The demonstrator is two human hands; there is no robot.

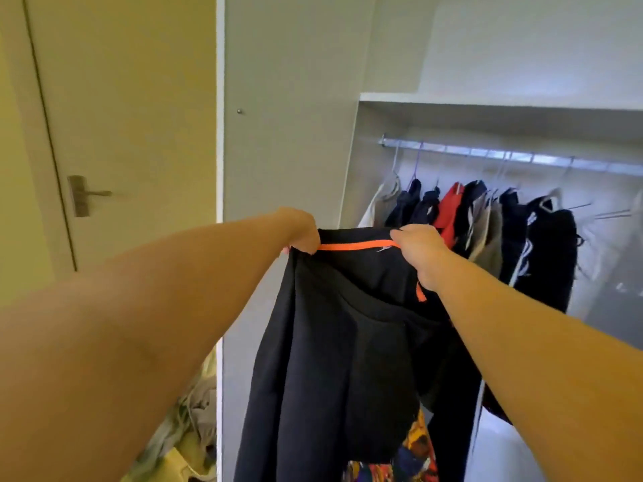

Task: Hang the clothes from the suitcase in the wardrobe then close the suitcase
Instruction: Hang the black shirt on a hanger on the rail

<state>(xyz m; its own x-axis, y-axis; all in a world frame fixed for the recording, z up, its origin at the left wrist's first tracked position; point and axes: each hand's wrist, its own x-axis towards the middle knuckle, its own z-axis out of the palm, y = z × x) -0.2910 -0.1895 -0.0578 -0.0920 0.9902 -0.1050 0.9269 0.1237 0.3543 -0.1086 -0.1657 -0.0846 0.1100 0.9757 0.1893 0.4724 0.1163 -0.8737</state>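
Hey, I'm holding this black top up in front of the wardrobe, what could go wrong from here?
One: your left hand and right hand both grip the black top, and I see no hanger in it, so freeing a hand to fetch one may let it slip. Two: the rail looks crowded with hanging clothes, so squeezing this in could knock a neighbour off.

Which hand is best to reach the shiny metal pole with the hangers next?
Probably the right hand. It grips the black garment with orange trim nearest the silver metal rail and hanging clothes. The left hand grips the other end, over by the white wardrobe panel.
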